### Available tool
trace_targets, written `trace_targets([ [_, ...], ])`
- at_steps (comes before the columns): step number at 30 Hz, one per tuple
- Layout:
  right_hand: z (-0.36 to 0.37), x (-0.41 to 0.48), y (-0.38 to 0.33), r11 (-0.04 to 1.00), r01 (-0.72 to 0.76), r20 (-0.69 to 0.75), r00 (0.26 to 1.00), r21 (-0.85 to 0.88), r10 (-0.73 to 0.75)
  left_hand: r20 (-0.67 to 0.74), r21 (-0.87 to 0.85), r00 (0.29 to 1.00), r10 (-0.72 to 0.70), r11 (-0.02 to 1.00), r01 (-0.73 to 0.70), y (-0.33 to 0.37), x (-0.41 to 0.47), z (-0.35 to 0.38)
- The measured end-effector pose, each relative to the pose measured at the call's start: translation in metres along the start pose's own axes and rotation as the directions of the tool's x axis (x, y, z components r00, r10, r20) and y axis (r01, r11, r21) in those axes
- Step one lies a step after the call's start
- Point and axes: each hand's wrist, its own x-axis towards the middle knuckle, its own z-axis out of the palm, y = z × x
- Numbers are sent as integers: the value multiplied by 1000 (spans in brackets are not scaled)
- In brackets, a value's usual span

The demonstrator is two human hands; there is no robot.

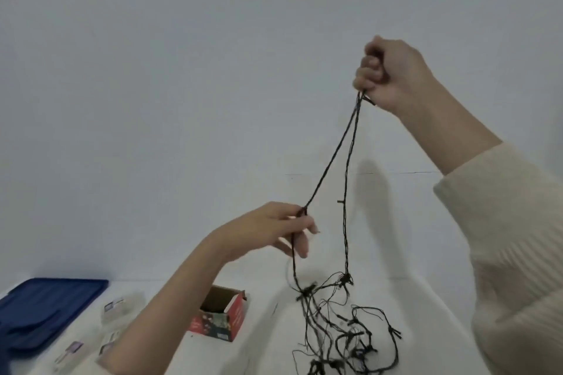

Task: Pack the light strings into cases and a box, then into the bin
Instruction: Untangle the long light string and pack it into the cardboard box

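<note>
Head view: right hand [393, 73], raised, fist closed on the dark light string [330, 161]; left hand [274, 231] pinches it lower. Remainder lies tangled on the white table [268, 350], beside an open red box [224, 312].

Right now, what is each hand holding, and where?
Both grip the dark light string: right hand at its raised top, left hand lower down one strand.

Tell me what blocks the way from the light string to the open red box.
Nothing visible does. The light string hangs from the right hand, with the left hand pinching one strand; its tangled end lies on the table right of the box. The box top is open, with bare table between. The left forearm passes beside it.
</note>
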Motion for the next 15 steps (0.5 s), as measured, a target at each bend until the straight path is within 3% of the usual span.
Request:
trace_targets([
  [1, -10, 2, -2, 977, 62, -50, 996, -202, -74, -90, -12, 996, -22, 1000, 22, -7, -1, -10],
  [2, -19, 0, -1, 858, 89, -31, 992, -506, -121, -218, -101, 976, -22, 995, 0, -6, -2, -21],
  [3, -24, -7, 1, 561, 75, 23, 995, -824, -99, -344, -197, 939, -3, 978, -69, 1, -1, -30],
  [4, -28, -15, 5, 180, 76, 73, 997, -981, -21, -435, -221, 900, 36, 964, -146, 15, 1, -38],
  [5, -26, -23, 9, -101, 111, 104, 992, -989, 71, -481, -164, 872, 92, 967, -193, 31, 5, -44],
  [6, -22, -30, 12, -157, 141, 122, 985, -978, 124, -471, -84, 868, 157, 972, -221, 49, 9, -49],
  [7, -15, -37, 16, 5, 171, 169, 972, -985, 164, -431, 9, 877, 214, 973, -233, 68, 14, -51],
  [9, 2, -51, 23, 441, 178, 333, 893, -880, 303, -345, 169, 899, 270, 960, -223, 100, 22, -53],
  [10, 4, -50, 25, 560, 148, 382, 864, -815, 327, -334, 220, 900, 279, 952, -214, 110, 25, -57],
  [13, -2, -38, 13, 783, 56, 327, 925, -620, 193, -367, 213, 894, 255, 959, -186, 110, 23, -73],
  [15, -12, -30, 0, 870, 36, 254, 962, -492, 104, -280, 198, 937, 208, 968, -155, 93, 15, -78],
])
